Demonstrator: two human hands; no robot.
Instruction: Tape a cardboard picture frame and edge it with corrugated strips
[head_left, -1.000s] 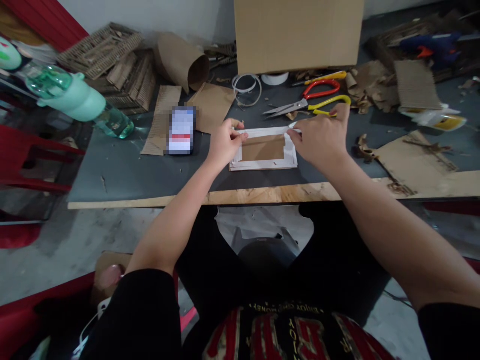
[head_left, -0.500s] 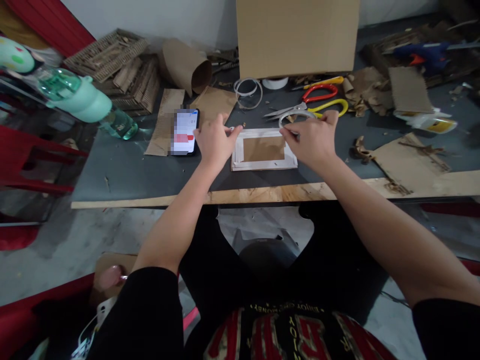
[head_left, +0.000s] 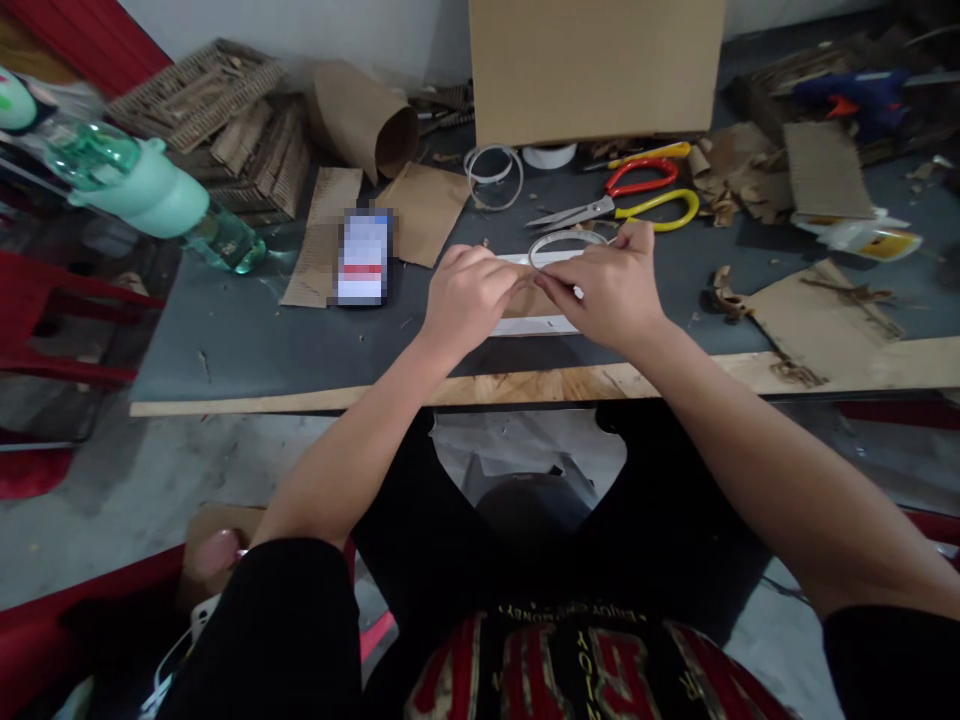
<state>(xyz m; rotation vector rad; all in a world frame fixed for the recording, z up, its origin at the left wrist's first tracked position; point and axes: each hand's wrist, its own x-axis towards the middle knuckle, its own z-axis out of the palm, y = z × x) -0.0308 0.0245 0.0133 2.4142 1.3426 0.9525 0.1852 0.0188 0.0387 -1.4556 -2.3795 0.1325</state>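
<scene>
Both hands have come together since half a second ago: the left hand (head_left: 466,298) has moved in from beside the phone (head_left: 363,255), and the right hand (head_left: 619,285) has shifted inward, bringing the pale tape ring (head_left: 568,236) with it over the cardboard panel (head_left: 531,303). Right thumb and fingers are closed in a pinch at the near side of the ring, which shows just beyond the fingertips. Left fingers are bunched tight, their tips meeting or almost meeting the right ones; whether they grip a tape end or nothing, I cannot tell. Beneath them, the panel lies flat on the dark tabletop (head_left: 255,350), near its wooden front edge, white strips showing along its far and near sides and its ends mostly covered by the hands. Scissors (head_left: 604,207) rest just beyond the ring, touched by neither hand. My reading is that attention now sits on the ring and its loose end rather than on pressing down the strips, so the taping looks unfinished.
</scene>
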